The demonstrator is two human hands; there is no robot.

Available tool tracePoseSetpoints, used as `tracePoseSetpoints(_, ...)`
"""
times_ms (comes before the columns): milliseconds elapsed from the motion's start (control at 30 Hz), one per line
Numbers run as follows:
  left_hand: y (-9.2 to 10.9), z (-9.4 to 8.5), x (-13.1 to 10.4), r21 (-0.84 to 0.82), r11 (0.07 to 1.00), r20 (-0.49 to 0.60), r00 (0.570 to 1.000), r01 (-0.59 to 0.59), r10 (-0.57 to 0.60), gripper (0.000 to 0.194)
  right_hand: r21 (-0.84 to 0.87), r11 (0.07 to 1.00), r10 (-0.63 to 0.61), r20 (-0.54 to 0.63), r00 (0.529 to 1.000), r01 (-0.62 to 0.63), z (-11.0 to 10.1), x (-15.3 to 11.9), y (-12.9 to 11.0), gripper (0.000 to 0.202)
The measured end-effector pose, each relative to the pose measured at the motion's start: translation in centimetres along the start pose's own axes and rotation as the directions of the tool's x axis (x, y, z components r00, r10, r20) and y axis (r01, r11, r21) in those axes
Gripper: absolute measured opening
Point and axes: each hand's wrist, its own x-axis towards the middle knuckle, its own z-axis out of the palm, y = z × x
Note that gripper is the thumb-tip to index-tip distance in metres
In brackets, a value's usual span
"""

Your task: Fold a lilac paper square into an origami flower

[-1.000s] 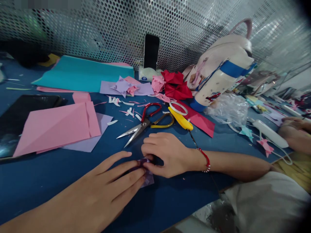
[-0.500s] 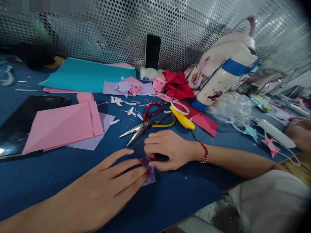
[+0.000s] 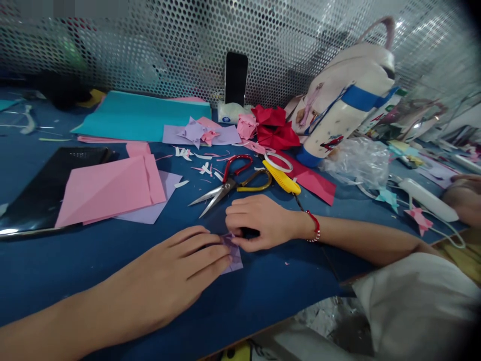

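Note:
A small piece of purple paper (image 3: pixel 236 260) with crease lines lies on the blue table, partly covered by my fingers. My left hand (image 3: pixel 165 278) rests palm down with its fingers stretched out flat, their tips pressing on the paper. At the paper's upper edge, my right hand (image 3: pixel 263 223) is curled, thumb and forefinger pinched on it; the other fingers are folded in. Just beyond my hands lie scissors (image 3: pixel 230 187) with parted blades, one handle red and one yellow-brown. A yellow cutter (image 3: pixel 281 178) sits right of them.
Pink sheets (image 3: pixel 108 188) overlap a dark tablet-like device (image 3: pixel 56 185) at left. Turquoise paper (image 3: pixel 143 118), folded purple stars (image 3: pixel 193 131), red paper shapes (image 3: pixel 276 128) and paper scraps lie behind. A phone (image 3: pixel 236 77), a bottle (image 3: pixel 343 125) and another person's hand (image 3: pixel 468 193) are also in view.
The view has shifted slightly. My left forefinger has drawn in closer to the other fingers. My right hand keeps its pinch on the purple paper.

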Motion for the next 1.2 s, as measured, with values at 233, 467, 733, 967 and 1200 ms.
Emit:
tracePoseSetpoints(233, -0.17, -0.28, 0.09, -0.029, 1.000, -0.005, 1.000, -0.006, 0.006, 0.044, -0.057, 0.998, 0.001, 0.019, 1.000, 0.001, 0.10, -0.05, 0.07, 0.028)
tracePoseSetpoints(467, -0.17, 0.06, -0.14, -0.038, 0.999, -0.016, 1.000, -0.009, 0.008, 0.042, -0.109, 0.993, -0.038, 0.054, 0.998, 0.044, 0.01, 0.11, 0.03, 0.038)
tracePoseSetpoints(733, -0.18, 0.00, -0.40, -0.044, 0.999, 0.004, 1.000, -0.001, 0.001, 0.041, -0.153, 0.986, -0.061, 0.071, 0.996, 0.071, -0.14, 0.15, -0.04, 0.039)
tracePoseSetpoints(967, -0.20, -0.17, -0.05, -0.057, 0.998, -0.006, 1.000, 0.011, -0.012, 0.041, -0.170, 0.983, -0.049, 0.080, 0.996, 0.062, -0.01, 0.05, -0.13, 0.037)
tracePoseSetpoints(1200, -0.15, 0.01, -0.45, -0.043, 0.999, 0.018, 1.000, -0.016, 0.017, 0.043, -0.188, 0.980, -0.045, 0.076, 0.996, 0.059, -0.02, 0.05, -0.20, 0.033)
